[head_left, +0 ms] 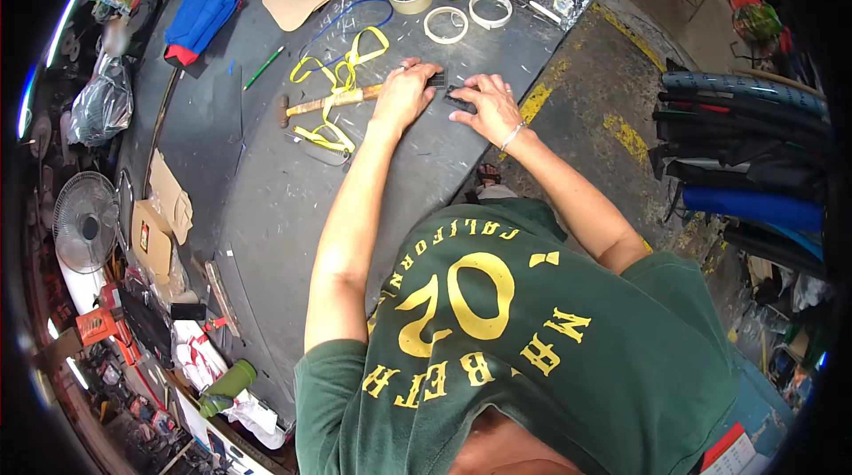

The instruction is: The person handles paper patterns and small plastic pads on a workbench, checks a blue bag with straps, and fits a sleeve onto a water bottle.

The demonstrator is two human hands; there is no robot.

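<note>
My left hand [404, 95] lies on the dark tabletop, its fingers closed at a small black ridged piece [437, 79]. Facing it, my right hand [493, 111] pinches another small black piece [460, 101] between thumb and fingers. The two pieces are close together with a narrow gap; their exact kind is too small to tell. A wooden-handled hammer [319, 104] extends leftward from beside my left hand. Yellow strap [342, 76] lies looped across its handle, and a thin blue cord [355, 5] curves behind.
Tape rolls [408, 7] and white rings [445, 25] stand at the back of the dark table [266, 218]. A green pencil [264, 69] lies left of the hammer. Dark material rolls [745, 138] are stacked right, and a fan [86, 219] stands left.
</note>
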